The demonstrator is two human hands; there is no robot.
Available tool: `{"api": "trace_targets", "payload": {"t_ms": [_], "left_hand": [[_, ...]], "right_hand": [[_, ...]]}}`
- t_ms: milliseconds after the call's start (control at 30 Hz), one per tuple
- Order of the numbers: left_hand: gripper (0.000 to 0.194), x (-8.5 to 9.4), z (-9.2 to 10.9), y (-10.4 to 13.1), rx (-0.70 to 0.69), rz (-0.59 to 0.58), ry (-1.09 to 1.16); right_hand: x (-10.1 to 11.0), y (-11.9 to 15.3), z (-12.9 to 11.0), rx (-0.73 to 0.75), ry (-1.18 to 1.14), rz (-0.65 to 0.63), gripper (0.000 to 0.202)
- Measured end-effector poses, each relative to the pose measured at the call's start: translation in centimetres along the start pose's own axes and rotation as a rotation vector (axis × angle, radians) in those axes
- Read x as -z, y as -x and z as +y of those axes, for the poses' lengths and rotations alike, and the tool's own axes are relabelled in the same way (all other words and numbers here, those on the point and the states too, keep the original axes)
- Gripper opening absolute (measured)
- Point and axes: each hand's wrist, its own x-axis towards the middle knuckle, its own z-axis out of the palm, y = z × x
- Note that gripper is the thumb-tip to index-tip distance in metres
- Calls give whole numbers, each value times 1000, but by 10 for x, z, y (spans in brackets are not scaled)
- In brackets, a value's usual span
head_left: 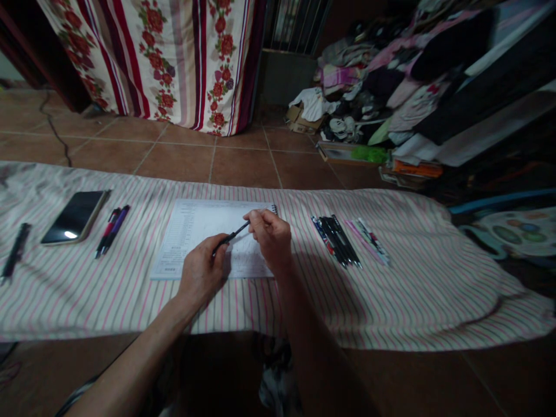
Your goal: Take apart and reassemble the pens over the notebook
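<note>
A dark pen (234,234) is held slantwise between my two hands, above a white spiral-bound pad (176,246). My left hand (203,265) is closed round its lower-left end. At the upper-right end, my right hand (273,236) pinches the tip with thumb and fingers. Printed text runs along the pad's left side, and its black coil shows at the top right corner. Right of the pad lies a row of black pens (339,240), with a few pink and white pens (369,240) beside them.
A striped cloth (408,284) covers the table. On the left lie a phone (75,217), a red and a purple pen (113,230), and a black pen (15,252). Beyond the table are a flowered curtain (182,63) and a heap of clothes (373,81).
</note>
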Motion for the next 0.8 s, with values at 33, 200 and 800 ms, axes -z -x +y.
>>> {"api": "trace_targets", "payload": {"t_ms": [33, 200, 800], "left_hand": [[31, 0, 0, 0, -2, 1, 6], [30, 0, -1, 0, -1, -6, 26], [30, 0, -2, 0, -2, 4, 21]], "right_hand": [[0, 0, 0, 3, 5, -8, 30], [-2, 2, 1, 16, 10, -42, 30], [2, -1, 3, -27, -20, -4, 32]]}}
